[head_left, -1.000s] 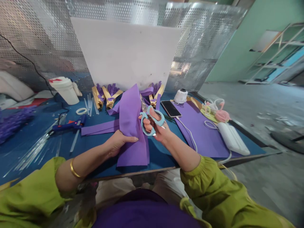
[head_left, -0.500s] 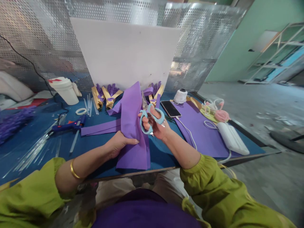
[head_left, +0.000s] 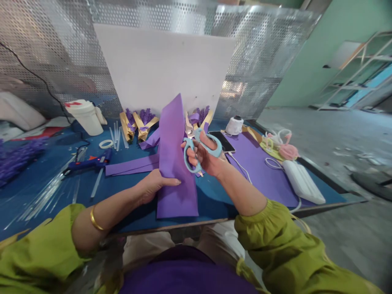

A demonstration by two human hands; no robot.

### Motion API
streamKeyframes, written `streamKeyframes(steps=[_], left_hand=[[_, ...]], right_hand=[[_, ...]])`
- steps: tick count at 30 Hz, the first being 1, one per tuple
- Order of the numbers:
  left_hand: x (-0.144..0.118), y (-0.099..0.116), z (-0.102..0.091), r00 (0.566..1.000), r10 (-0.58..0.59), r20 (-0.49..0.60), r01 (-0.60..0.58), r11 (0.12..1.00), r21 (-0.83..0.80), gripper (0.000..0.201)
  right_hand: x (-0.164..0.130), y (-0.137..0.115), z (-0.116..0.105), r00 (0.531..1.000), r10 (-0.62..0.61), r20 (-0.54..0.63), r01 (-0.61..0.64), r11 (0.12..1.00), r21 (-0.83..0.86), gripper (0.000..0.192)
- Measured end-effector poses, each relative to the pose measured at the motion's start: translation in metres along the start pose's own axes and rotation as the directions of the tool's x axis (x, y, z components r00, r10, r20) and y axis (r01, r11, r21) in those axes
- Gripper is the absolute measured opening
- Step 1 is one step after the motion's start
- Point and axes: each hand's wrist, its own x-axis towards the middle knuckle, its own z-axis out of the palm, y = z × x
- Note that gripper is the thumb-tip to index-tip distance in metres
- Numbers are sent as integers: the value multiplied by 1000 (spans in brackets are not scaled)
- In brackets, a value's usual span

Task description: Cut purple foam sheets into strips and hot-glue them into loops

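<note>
The left hand (head_left: 153,184) grips a purple sheet (head_left: 177,157), thumb laid across its face, other fingers partly hidden behind. The sheet stands in front of the person over the blue table (head_left: 216,202). The right hand (head_left: 210,162) has its fingers curled through the pale-blue scissors (head_left: 199,134); I can't tell whether the blades touch the sheet. A phone (head_left: 226,143) lies just beyond.

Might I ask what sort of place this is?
Probably a craft workshop: light-blue scissors in the right hand, a glue gun on the blue worktable and wrapped purple bouquets suggest it.
</note>
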Motion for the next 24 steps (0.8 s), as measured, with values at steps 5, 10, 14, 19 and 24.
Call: streamKeyframes(steps=[5,10,14,19,24], left_hand=[[8,25,-21,949,207,-237,-183,976,118,59],[24,96,-50,519,763,-386,-584,646,492,67],[37,164,-70,417,896,-149,-672,415,614,71],[53,185,-79,504,859,-93,-730,481,486,59],[61,166,-81,555,791,-258,-655,606,452,50]], right_hand=[[-11,-24,-4,987,-51,155,67,993,-101,57],[-6,-34,0,964,-29,265,76,983,-169,61],[11,-34,1,932,22,362,48,982,-183,64],[24,-31,0,907,102,409,0,970,-242,63],[25,-19,-6,946,27,324,92,933,-347,57]])
